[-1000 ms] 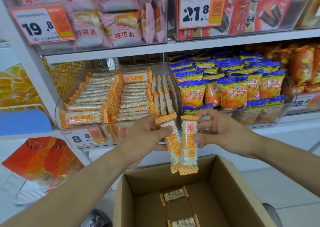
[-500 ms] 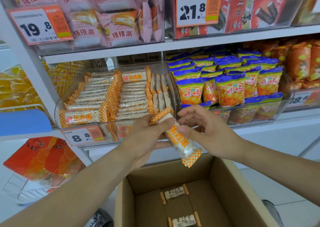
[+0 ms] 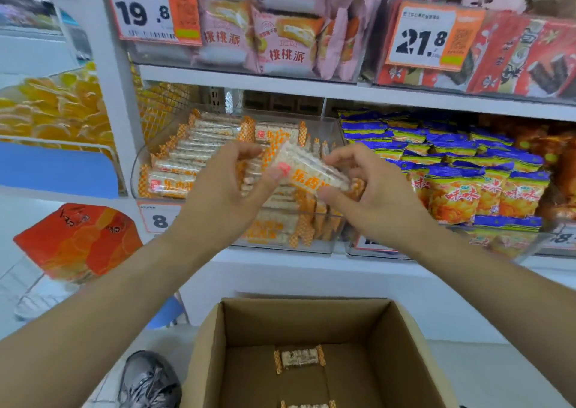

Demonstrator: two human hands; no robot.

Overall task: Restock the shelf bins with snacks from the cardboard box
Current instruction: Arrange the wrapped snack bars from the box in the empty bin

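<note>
Above the brown cardboard box (image 3: 311,323) on the pale floor, the left hand (image 3: 218,195) and right hand (image 3: 374,198) both pinch crinkly clear-wrapped snack bars (image 3: 308,170) before the transparent shelf bin (image 3: 280,245) of matching bars.

Bright, even shop light, soft picture.
My hands cast barely any shadow; motion smear blurs the packets I hold, and the shelf lines bow toward the edges.

Two bare forearms without sleeves, grey lace-up sneaker (image 3: 149,379), no rings or watch visible
</note>
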